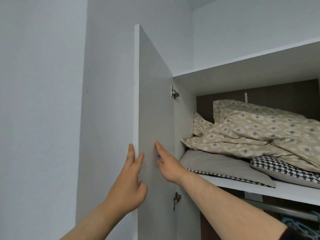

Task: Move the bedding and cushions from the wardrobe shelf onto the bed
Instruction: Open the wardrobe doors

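— Lying where, that crumpled beige bedding with the diamond print [259,129]?
— On the white wardrobe shelf [285,189], heaped toward its back. Partly under the heap, on the shelf board, sits a black-and-white houndstooth cushion [280,168]. Toward the shelf's left end lies a flat grey cushion [216,163] with a houndstooth underside.
— And the hands?
— Both off the shelf, on the white wardrobe door [152,101] swung out at its left end. The right hand [168,163] lies flat on the door's inner face, fingers straight, holding nothing. The left hand [128,184] is at the door's free edge, fingers stretched along it, not curled.
— Anything else?
— A metal hinge [174,92] above shelf level, and a metal hanging rail [277,209] under the shelf.
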`<state>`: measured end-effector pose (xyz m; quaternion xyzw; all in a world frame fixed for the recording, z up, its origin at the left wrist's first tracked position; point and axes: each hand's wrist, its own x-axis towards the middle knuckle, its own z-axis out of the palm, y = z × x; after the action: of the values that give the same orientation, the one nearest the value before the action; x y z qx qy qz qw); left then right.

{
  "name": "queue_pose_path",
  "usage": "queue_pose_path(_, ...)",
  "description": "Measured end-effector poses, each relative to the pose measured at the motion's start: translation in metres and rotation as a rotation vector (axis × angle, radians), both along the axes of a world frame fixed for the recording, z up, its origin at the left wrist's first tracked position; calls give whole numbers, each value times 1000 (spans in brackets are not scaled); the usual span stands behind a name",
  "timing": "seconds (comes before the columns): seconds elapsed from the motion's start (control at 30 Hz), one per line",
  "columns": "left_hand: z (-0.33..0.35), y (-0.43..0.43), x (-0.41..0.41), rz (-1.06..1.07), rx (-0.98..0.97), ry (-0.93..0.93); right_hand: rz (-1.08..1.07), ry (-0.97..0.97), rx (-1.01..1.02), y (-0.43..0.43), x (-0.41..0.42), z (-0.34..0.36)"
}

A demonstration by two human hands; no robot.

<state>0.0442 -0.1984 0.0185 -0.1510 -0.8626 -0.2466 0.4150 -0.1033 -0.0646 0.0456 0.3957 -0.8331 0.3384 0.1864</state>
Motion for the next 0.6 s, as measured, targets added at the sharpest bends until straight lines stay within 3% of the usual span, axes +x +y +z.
queue_pose_path(0.6,-1,-26,7,93,-159,-98,-49,-17,5,-2,-23,1)
